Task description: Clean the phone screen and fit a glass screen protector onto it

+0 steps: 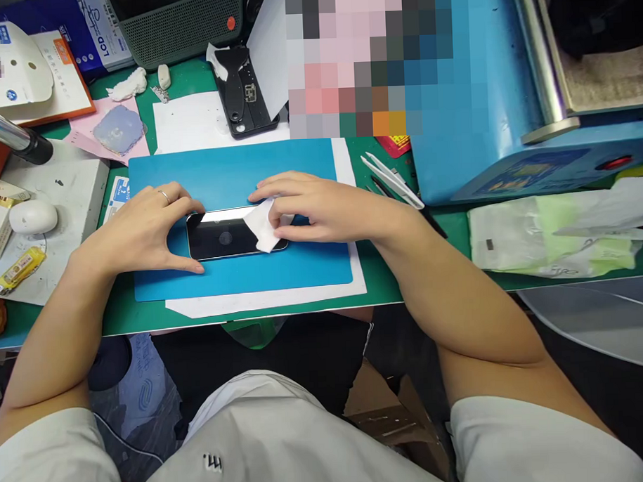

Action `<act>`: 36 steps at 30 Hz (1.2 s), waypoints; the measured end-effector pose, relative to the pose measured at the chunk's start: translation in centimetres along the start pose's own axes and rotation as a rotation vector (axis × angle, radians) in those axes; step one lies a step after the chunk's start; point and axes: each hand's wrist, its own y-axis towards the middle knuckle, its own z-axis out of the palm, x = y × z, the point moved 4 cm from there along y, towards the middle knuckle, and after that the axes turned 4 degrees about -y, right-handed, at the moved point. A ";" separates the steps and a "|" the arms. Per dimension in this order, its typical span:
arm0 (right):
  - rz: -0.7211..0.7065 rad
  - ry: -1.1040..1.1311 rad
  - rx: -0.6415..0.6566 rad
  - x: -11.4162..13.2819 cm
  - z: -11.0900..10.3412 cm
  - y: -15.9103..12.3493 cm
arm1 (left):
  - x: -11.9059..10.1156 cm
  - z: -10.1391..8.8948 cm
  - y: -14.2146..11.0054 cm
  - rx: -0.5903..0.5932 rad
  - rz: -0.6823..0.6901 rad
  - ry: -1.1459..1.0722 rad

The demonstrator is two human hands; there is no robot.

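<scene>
A phone (221, 239) with a dark glossy screen lies lengthwise on a blue mat (238, 279). My left hand (152, 229) is at the phone's left end, thumb and fingers spread apart along its two long edges. A ring shows on one of its fingers. Over the phone's right part, my right hand (310, 210) pinches a white wipe (262, 225) that rests against the screen. Part of the phone's right end is hidden beneath the wipe and fingers.
Behind the mat lies a black phone case (247, 92). Tweezers (390, 179) lie right of the mat, before a large blue machine (455, 152). A plastic packet (543, 237) is farther right. At left, a white box (82, 186) carries an earbud case (33, 217).
</scene>
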 end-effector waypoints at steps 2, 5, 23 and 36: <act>0.002 0.016 0.019 0.0 0.1 -0.2 | 0.0 -0.1 0.0 0.009 -0.006 -0.015; 0.026 0.037 0.018 -0.3 0.1 -0.5 | -0.1 -0.1 -0.1 0.012 0.001 0.003; 0.126 -0.381 -0.200 6.6 2.6 -1.2 | 0.3 0.7 0.1 -0.055 0.100 0.126; 0.580 -0.452 -0.313 9.1 8.8 -0.2 | 0.2 0.5 0.4 -0.042 0.092 0.013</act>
